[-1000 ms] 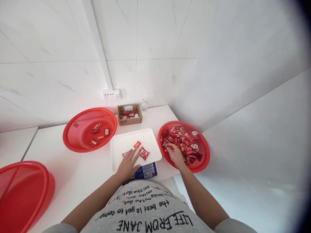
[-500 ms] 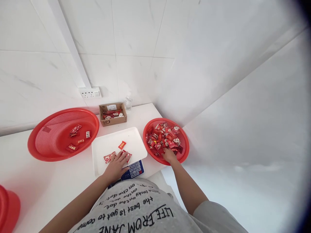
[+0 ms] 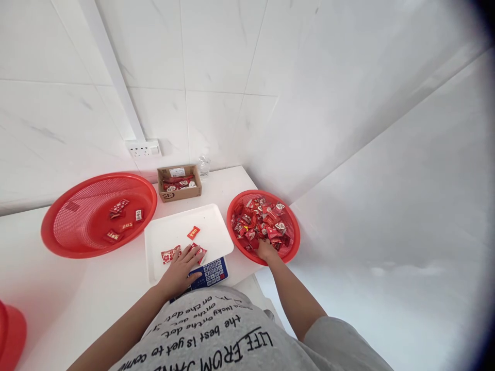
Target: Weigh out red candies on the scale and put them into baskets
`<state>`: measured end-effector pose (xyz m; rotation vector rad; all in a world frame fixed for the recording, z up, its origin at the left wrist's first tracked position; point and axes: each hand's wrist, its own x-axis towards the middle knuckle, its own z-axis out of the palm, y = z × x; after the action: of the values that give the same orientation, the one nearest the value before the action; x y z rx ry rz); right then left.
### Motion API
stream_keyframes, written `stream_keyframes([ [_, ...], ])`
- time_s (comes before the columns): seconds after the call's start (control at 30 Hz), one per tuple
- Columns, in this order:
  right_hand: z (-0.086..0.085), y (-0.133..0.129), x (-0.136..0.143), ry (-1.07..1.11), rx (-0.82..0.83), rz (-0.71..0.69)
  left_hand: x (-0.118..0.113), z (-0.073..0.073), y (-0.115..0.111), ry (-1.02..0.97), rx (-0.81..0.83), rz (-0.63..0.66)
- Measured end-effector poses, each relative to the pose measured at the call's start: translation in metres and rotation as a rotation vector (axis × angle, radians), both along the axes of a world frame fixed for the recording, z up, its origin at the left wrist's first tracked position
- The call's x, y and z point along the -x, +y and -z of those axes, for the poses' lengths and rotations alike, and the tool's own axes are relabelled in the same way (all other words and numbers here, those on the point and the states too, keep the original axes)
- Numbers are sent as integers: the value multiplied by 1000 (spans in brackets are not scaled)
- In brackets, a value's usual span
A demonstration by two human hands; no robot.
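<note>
My left hand (image 3: 178,271) lies with fingers stretched out over the near edge of a white tray (image 3: 209,219). Its fingertips touch or cover part of a red-and-white packet (image 3: 170,254) and a red packet (image 3: 200,253). A smaller red packet (image 3: 193,233) lies farther up on the tray. At the right, my right hand (image 3: 267,251) reaches over the near rim of a red mesh basket (image 3: 296,232). Its fingers sink among many small red wrapped packets (image 3: 266,216), so their grip is hidden.
Another red basket (image 3: 73,221) at the left holds several packets. A cardboard box (image 3: 181,194) with red packets and a clear plastic item (image 3: 203,166) stand near the wall. A blue keypad (image 3: 212,272) shows below the tray. A red container (image 3: 11,335) is at lower left.
My left hand has slid slightly toward me and left, its fingers still spread. My right hand stays in the basket, with only a small shift. The view has moved a little.
</note>
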<state>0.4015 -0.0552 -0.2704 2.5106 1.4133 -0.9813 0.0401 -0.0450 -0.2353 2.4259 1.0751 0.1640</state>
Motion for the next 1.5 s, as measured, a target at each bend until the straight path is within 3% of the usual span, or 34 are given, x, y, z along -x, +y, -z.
stream_keyframes([
  [0.37,-10,3,1,278,-89,28,-1,1,0,20,-6,3],
  [0.67,-15,12,19,483,-163,35,-1,2,-1,14,-14,-1],
  [1.03,-21,13,30,740,-251,100,-4,-10,-2,16,72,-21],
  [1.17,-37,10,28,865,-348,257,-4,-12,-2,11,85,-33],
  [1.3,-69,14,41,961,-462,380,-4,-17,-1,63,88,-9],
  [1.4,-91,23,65,1040,-473,237,-4,-20,-1,107,72,19],
  [1.5,-98,33,96,1055,-406,42,-2,-19,-3,109,-1,23],
])
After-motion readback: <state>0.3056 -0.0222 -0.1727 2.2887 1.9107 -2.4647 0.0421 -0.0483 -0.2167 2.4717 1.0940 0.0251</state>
